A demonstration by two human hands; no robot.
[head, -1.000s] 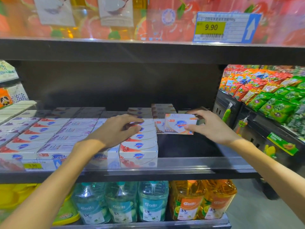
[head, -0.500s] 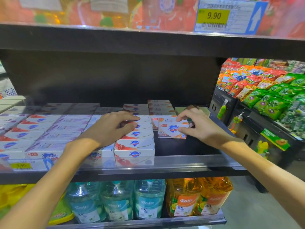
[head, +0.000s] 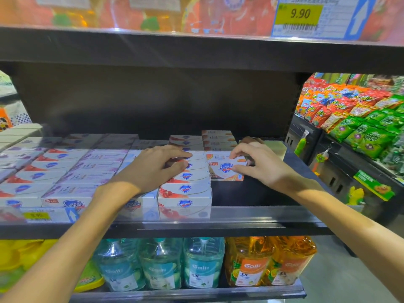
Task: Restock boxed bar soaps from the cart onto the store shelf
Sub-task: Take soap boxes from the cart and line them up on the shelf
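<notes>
My right hand (head: 260, 165) grips a white and orange soap box (head: 225, 169), standing it on the dark shelf (head: 251, 217) in front of a stack of the same orange boxes (head: 218, 139). My left hand (head: 153, 167) lies flat, fingers spread, on top of a row of white and red soap boxes (head: 185, 191) just left of it. Further rows of soap boxes (head: 72, 171) fill the shelf to the left. The cart is out of view.
The shelf's right front has bare dark floor (head: 251, 193). A shelf board with a 9.90 price tag (head: 299, 15) hangs overhead. Detergent bottles (head: 203, 263) stand on the shelf below. Snack bags (head: 354, 119) fill a rack to the right.
My right hand has lowered the orange soap box from mid-air down onto the shelf beside the red-box row. My left hand has stayed on the red boxes.
</notes>
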